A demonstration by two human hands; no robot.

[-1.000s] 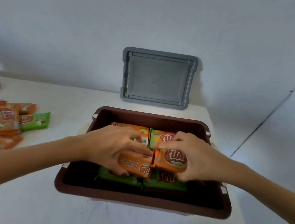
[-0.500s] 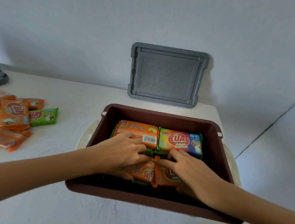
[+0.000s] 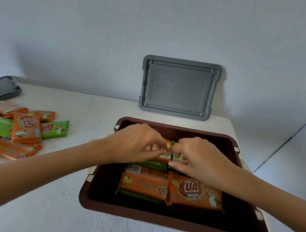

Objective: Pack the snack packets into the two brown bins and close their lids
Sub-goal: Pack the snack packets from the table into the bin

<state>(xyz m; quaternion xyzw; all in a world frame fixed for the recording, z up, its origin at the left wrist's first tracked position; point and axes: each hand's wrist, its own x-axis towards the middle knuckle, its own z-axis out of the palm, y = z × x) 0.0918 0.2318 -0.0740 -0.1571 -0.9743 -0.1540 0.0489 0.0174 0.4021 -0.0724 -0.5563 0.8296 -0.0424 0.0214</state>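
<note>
**Head view.** Brown bin (image 3: pixel 94 199) stands at the counter's right end, uncovered. A grey lid (image 3: pixel 178 86) leans on the wall at the back edge. Left hand (image 3: pixel 137 144) pinches an orange packet (image 3: pixel 164 154) and right hand (image 3: pixel 198 156) pinches a green-edged packet (image 3: pixel 177 155), side by side in the bin's far row. Two orange packets (image 3: pixel 195 192) lie flat in the near row. Loose packets (image 3: pixel 26 128) wait at the left edge. Advisable: seat both flat, edges butted, below the rim so the lid can shut.
</note>
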